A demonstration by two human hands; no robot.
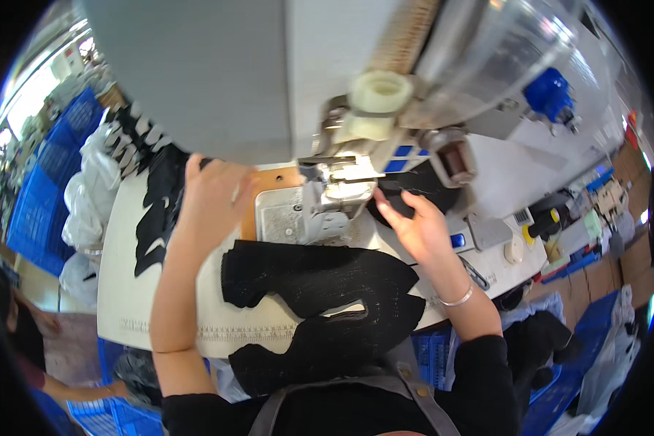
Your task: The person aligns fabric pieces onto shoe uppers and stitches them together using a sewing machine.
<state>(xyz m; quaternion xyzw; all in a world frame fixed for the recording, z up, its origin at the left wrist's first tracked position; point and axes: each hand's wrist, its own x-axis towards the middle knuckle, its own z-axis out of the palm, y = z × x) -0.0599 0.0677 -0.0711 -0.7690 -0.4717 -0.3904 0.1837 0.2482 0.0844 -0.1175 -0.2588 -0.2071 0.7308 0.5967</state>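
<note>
My left hand (pixel 218 195) is at the left side of the sewing machine (pixel 334 192), its fingers curled and slightly blurred. A bit of black fabric shows between them, next to the black cut pieces (pixel 158 218) draped at the table's left. To the right of the machine head, my right hand (pixel 420 227) has thumb and forefinger spread, its fingertips beside a dark fabric piece (pixel 432 185). Closest to me, black knit shoe-upper-like pieces (pixel 334 291) with notched, curved edges lie partly over the table edge.
A printed ruler strip (pixel 218 333) runs along the white table's (pixel 131 305) near edge. Scissors (pixel 474 273) lie beyond my right wrist. Blue crates (pixel 51 189) and white bags stand at left. Another person's arm (pixel 87 392) reaches toward a dark bag at lower left.
</note>
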